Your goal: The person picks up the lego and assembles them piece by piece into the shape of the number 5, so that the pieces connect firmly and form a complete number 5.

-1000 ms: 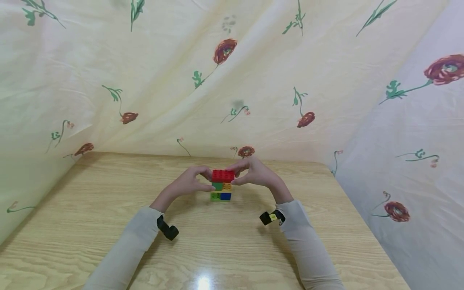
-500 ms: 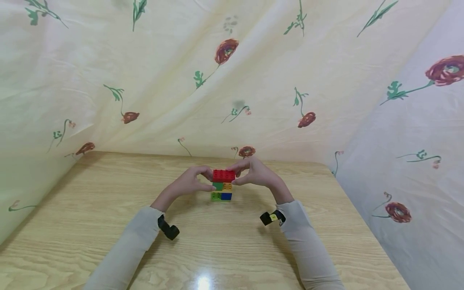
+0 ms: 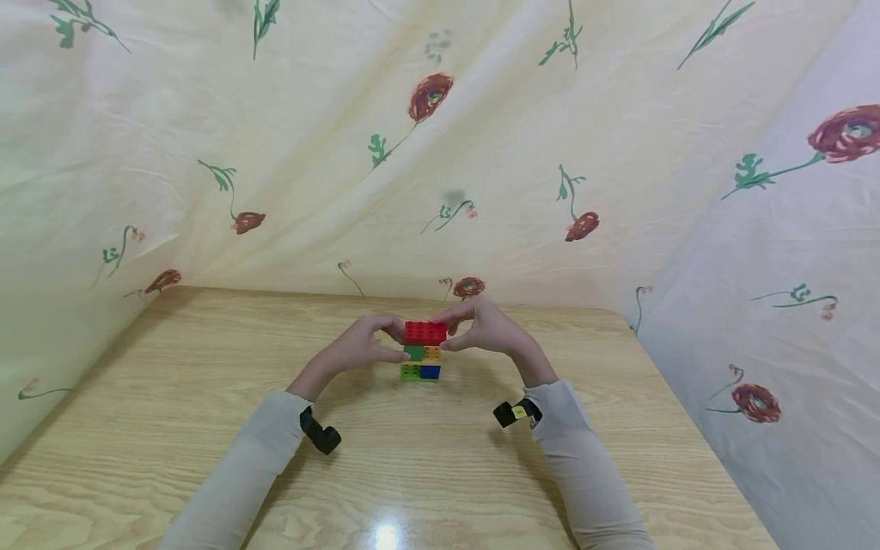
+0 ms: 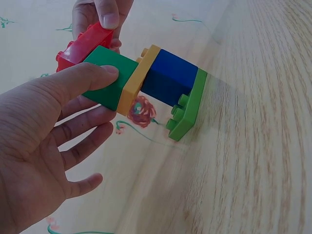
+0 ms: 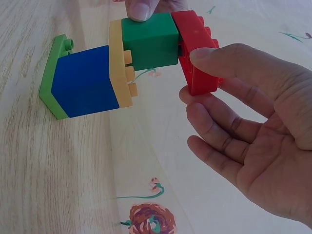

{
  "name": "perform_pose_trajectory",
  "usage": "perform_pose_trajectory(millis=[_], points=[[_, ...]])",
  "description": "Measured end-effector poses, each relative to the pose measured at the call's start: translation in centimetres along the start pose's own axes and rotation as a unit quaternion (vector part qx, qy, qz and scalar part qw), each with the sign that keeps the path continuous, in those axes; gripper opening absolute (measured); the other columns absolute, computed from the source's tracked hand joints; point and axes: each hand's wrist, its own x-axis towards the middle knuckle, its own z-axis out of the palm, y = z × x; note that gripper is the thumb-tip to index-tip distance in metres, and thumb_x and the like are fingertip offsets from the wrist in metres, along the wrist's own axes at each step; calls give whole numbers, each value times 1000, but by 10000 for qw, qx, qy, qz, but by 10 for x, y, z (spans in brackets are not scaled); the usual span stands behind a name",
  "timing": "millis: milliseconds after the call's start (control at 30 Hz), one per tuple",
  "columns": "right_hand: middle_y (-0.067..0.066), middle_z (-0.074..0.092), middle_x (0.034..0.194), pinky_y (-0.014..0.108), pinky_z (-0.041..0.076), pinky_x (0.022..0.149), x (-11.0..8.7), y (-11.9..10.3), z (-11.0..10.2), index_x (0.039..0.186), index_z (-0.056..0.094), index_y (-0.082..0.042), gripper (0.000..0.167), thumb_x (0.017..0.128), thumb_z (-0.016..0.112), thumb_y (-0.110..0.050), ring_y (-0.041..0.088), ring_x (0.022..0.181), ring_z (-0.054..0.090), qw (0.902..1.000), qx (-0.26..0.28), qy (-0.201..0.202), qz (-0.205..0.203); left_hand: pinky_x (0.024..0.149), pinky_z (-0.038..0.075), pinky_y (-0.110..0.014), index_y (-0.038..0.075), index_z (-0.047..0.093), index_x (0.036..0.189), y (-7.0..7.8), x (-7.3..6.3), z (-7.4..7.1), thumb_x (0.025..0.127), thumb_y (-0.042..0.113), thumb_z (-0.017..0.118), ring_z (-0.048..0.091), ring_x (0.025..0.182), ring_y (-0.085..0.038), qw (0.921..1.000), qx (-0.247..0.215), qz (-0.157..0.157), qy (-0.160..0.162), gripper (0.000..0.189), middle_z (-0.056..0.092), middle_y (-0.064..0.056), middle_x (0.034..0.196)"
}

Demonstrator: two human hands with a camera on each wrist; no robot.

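Note:
A tower of toy building bricks stands on the table. At its foot is a light green flat brick, with a blue block on its right part. Above that lies a yellow-orange flat brick, bearing a green block on its left part. My left hand pinches the green block, thumb on its near face. Between thumb and fingers, my right hand grips a red brick at the top. The red brick tilts against the green block, with a narrow gap showing in the right wrist view.
The wood-grain table extends around the tower and under both forearms. A pale cloth with printed flowers hangs behind the table and along its sides. Black wrist cameras sit at the left cuff and the right cuff.

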Motion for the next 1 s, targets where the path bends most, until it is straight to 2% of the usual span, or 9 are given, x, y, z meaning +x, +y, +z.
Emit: perform_pose_trajectory(millis=[433,700,1000], points=[[12,77,110,35,58,79,0,0,0,118,76,-6,36,82,84,-7,29,95,67,10000,-34,-8,-28,108,40,-61,15,71,109,-1,0,1,84,19,84,64,109,-28,10000,-9,22,3,28,72,-2,108],[11,77,108,35,58,79,0,0,0,117,77,-6,36,82,84,-7,26,93,66,10000,-67,4,-31,106,42,-60,15,71,109,-1,1,1,84,19,84,63,112,-34,10000,-28,-7,1,28,72,-3,108],[11,77,108,34,56,80,0,-3,0,117,77,-6,36,82,84,-6,37,98,66,10000,-92,4,8,107,42,-59,15,70,107,-2,1,1,84,19,84,64,109,-30,10000,77,-4,19,27,72,-1,107]])
